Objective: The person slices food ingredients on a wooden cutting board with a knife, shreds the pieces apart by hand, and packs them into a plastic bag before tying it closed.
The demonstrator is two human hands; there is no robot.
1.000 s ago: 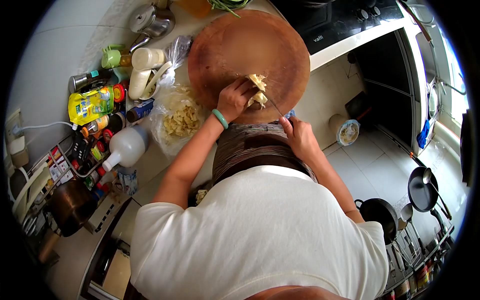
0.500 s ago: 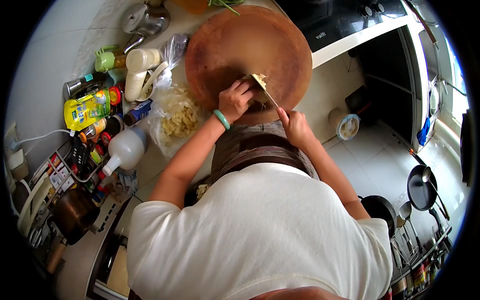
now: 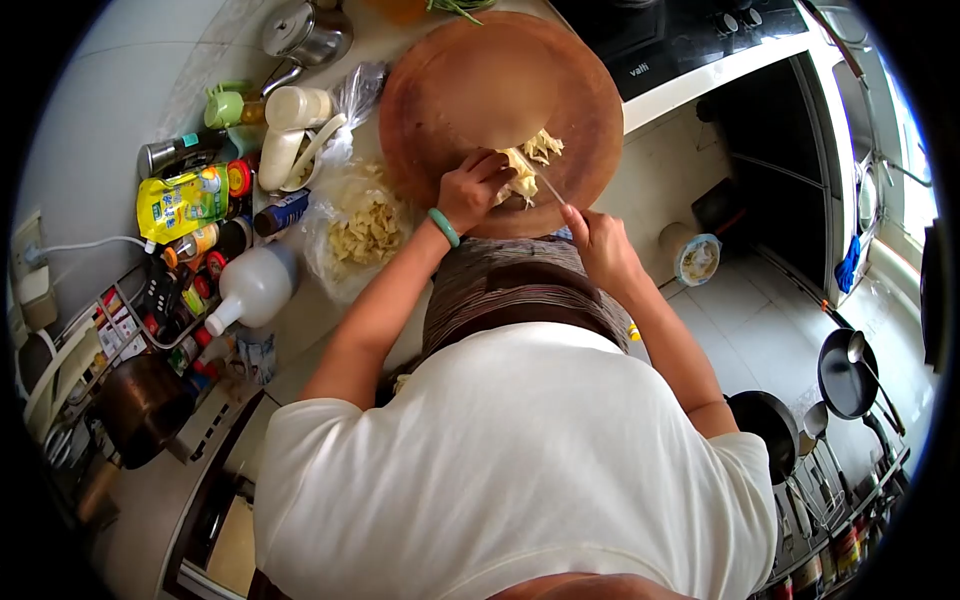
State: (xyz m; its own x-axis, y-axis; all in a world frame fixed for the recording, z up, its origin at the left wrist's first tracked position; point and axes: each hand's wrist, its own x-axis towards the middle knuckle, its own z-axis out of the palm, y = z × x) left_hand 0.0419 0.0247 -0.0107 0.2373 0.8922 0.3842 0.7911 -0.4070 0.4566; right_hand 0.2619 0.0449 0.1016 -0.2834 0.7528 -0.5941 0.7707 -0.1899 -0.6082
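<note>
On round wooden board [image 3: 415, 125], near edge: pale yellow pieces [image 3: 521, 178] under fingers of my left hand [image 3: 472, 196], bent close over them. Right hand [image 3: 606, 250] closed round knife [image 3: 548, 186], thin blade slanting up beside pieces. Small pale heap [image 3: 543, 147] just beyond blade. On worktop [image 3: 376, 38], left of board, I see open plastic bag [image 3: 362, 232] with more pale yellow pieces. Green bracelet [image 3: 443, 228] round left wrist.

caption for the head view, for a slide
Left hand steadies pale yellow food on a round wooden board while the right hand holds a knife.
</note>
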